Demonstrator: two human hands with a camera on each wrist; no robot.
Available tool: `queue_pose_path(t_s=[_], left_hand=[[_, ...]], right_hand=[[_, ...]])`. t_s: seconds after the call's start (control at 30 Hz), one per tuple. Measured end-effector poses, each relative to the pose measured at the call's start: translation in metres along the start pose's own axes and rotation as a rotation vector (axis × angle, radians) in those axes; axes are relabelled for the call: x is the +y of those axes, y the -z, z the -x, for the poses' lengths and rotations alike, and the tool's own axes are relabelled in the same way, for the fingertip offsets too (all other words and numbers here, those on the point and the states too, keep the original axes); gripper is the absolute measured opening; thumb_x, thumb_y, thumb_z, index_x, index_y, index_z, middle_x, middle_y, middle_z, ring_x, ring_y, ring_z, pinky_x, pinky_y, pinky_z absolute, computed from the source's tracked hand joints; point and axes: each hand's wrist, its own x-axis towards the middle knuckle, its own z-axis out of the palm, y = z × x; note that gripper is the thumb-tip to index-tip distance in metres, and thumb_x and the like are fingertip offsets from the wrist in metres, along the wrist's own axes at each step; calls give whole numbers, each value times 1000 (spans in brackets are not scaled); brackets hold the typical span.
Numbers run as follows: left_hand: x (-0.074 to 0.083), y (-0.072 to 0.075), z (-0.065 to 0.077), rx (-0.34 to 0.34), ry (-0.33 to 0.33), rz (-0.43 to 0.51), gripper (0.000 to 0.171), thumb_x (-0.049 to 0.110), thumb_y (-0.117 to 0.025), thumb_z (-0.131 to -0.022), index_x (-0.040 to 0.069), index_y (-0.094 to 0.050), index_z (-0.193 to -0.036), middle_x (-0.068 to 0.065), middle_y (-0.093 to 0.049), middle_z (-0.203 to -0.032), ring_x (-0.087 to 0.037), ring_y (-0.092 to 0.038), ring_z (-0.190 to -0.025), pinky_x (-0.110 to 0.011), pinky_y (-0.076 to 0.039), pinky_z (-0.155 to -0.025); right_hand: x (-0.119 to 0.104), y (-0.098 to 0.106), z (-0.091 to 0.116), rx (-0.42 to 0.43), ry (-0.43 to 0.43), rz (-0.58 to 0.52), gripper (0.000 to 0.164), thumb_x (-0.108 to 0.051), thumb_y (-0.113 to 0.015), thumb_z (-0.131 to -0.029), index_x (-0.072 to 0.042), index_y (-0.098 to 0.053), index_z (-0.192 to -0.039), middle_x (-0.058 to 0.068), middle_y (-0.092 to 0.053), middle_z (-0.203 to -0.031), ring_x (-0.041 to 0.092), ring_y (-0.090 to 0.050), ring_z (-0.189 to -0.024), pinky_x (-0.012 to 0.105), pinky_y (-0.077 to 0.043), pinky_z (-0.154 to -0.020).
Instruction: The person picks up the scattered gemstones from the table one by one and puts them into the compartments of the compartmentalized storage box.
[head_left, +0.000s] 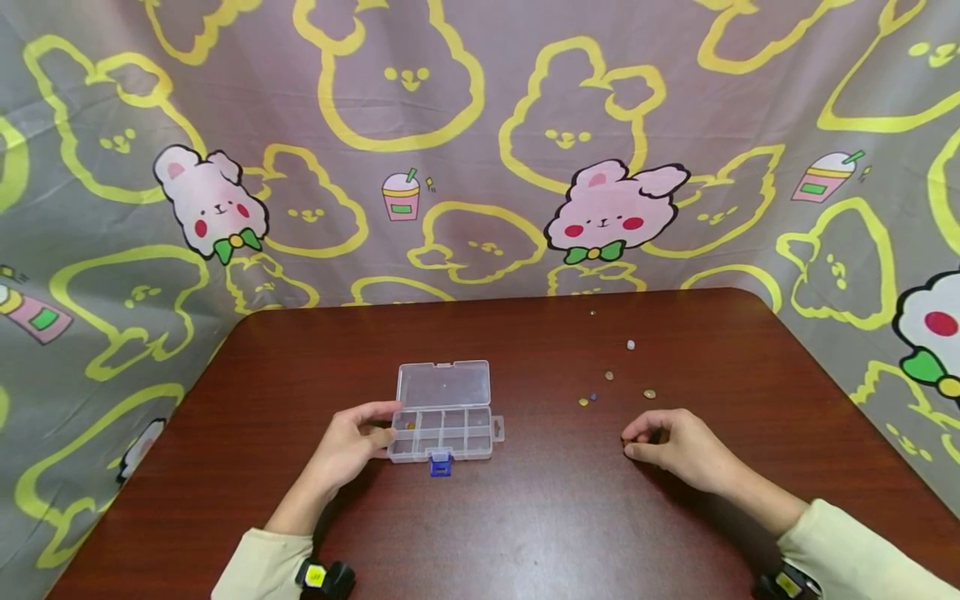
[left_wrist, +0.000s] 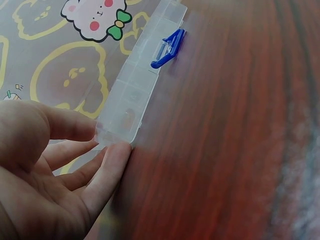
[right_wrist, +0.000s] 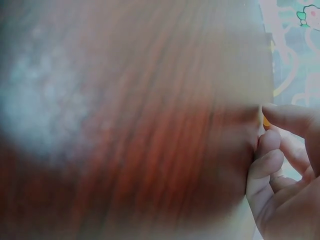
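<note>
A clear plastic compartment box (head_left: 442,456) lies with its lid (head_left: 444,386) raised at the back and a blue latch (head_left: 441,467) at the front. My left hand (head_left: 348,446) grips its left end; the left wrist view shows thumb and fingers against the end of the box (left_wrist: 131,82). Small orange pieces (head_left: 410,425) lie in the back left compartment. To the right, my right hand (head_left: 686,450) is low over the table, thumb and fingertips together. In the right wrist view they pinch a small yellow-orange piece (right_wrist: 266,121), mostly hidden by the fingers.
Beyond my right hand lie small loose pieces on the brown table (head_left: 540,517): a round gold one (head_left: 649,394), a brownish one (head_left: 609,376), a white one (head_left: 631,344), a blue one (head_left: 593,397) and a yellow one (head_left: 583,402). Patterned cloth (head_left: 465,179) hangs behind.
</note>
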Motion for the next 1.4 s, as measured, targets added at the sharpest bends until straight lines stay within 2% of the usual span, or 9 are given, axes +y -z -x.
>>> queue_pose_path(t_s=[0.13,0.37,0.9,1.4], left_hand=[[0,0,0,0,1,-5,39,-6,-63,-90,-5,-63,-129,-24,-63,-123,-26,-69,-90,-36,-60,-71],[0,0,1,-4,5,-2,40,-6,-63,-90,-6,-62,-130,-24,-63,-124,-26,-69,-90,-37,-60,-71],[0,0,0,3,-3,-3,39,-6,-63,-89,-6,-63,-129,-24,-63,-124,-26,-69,-89,-35,-60,-71],[0,0,-1,5,-1,-4,39,-6,-63,-89,-6,-63,-129,-25,-63,-124,-26,-69,-89,-35,-60,-71]], right_hand=[[-1,-1,1,-19,-7,-42,10,-12,-81,-84,-11,-74,-91,0,-60,-77,10,-52,-53,26,-46,-47],[-3,-4,2,-39,20,-102,11,-11,-79,-85,-10,-73,-94,1,-62,-77,7,-48,-50,24,-43,-44],[-16,-17,-5,-27,53,-122,10,-10,-78,-87,-9,-72,-96,1,-66,-79,9,-53,-54,27,-49,-48],[-32,-33,-14,-62,75,-128,10,-9,-77,-88,-8,-74,-97,0,-67,-79,13,-57,-55,28,-50,-48]])
